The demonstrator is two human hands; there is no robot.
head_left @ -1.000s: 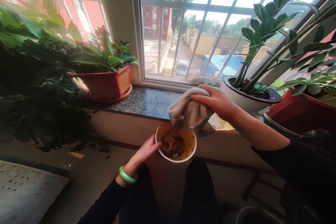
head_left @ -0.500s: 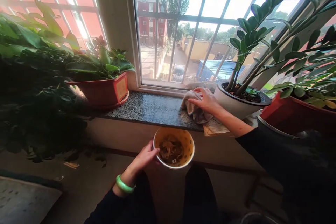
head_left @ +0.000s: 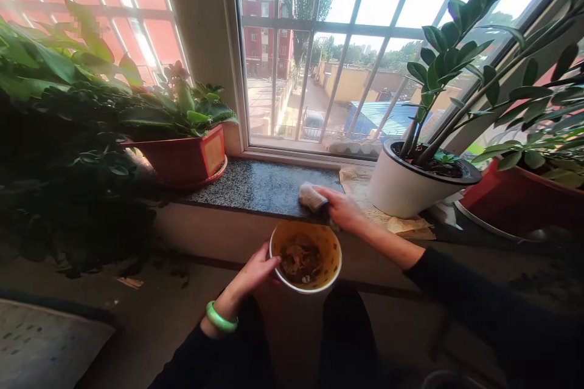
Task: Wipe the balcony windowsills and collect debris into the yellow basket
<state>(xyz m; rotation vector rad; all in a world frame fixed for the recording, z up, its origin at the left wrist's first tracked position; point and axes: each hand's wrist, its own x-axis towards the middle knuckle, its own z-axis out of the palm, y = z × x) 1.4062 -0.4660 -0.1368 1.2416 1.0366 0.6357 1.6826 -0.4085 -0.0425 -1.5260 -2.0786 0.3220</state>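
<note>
My left hand (head_left: 256,267) grips the rim of a round yellow tub (head_left: 327,255), its thumb hooked over the left side. Dark brown scraps (head_left: 298,258), perhaps dry leaves, lie in the bottom of the tub, which is held just below the edge of the speckled stone windowsill (head_left: 255,185). Above it, my right hand (head_left: 343,209) is closed on a bunched greyish cloth (head_left: 312,196) at the sill's front edge. Part of the cloth hides under the fingers.
Right of the cloth, a white pot (head_left: 401,188) with a tall plant stands on brown paper (head_left: 358,185). A red pot (head_left: 515,200) is farther right. At left sits a red planter (head_left: 182,158) on a saucer, with dense foliage beside it. A barred window (head_left: 337,67) lies behind.
My right hand has drawn the cloth left and toward the sill's front edge, uncovering more of the brown paper by the white pot. The left hand still holds the tub in nearly the same place.
</note>
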